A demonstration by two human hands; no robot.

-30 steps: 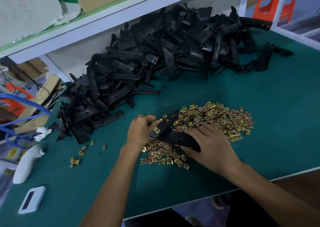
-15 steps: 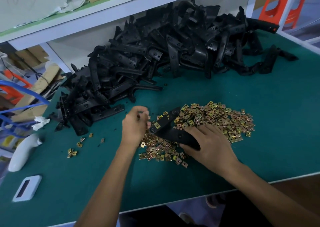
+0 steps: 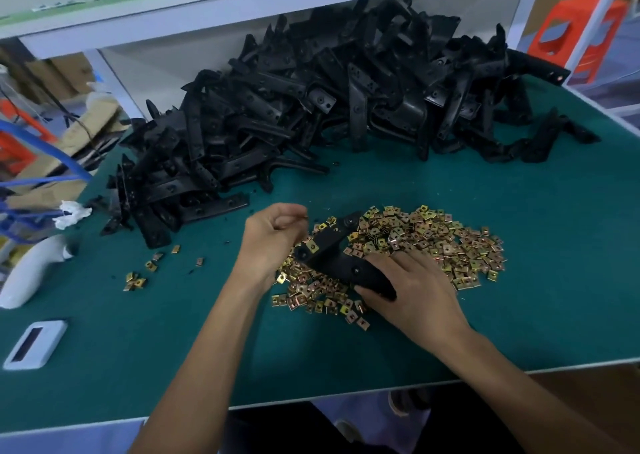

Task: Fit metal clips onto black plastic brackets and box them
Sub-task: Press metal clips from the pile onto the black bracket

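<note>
A black plastic bracket [image 3: 332, 252] lies across a heap of gold metal clips [image 3: 426, 242] on the green table [image 3: 519, 308]. One clip [image 3: 313, 245] sits on the bracket's left arm. My right hand [image 3: 415, 294] grips the bracket's near end, fingers over it and thumb under. My left hand [image 3: 273, 239] hovers just left of the bracket with its fingers curled. Its thumb and forefinger pinch a small clip, of which only an edge shows. A big pile of loose black brackets [image 3: 311, 100] fills the back of the table.
A few stray clips [image 3: 138, 278] lie to the left. Beside them are a white handheld tool [image 3: 31, 273] and a small white device [image 3: 33, 344]. A white shelf [image 3: 242, 6] overhangs the bracket pile. The table's front edge runs close to my arms.
My left hand has lifted off the bracket's left end, where it was pressing a clip, and curled up a little to the left. My right hand has kept its grip on the bracket.
</note>
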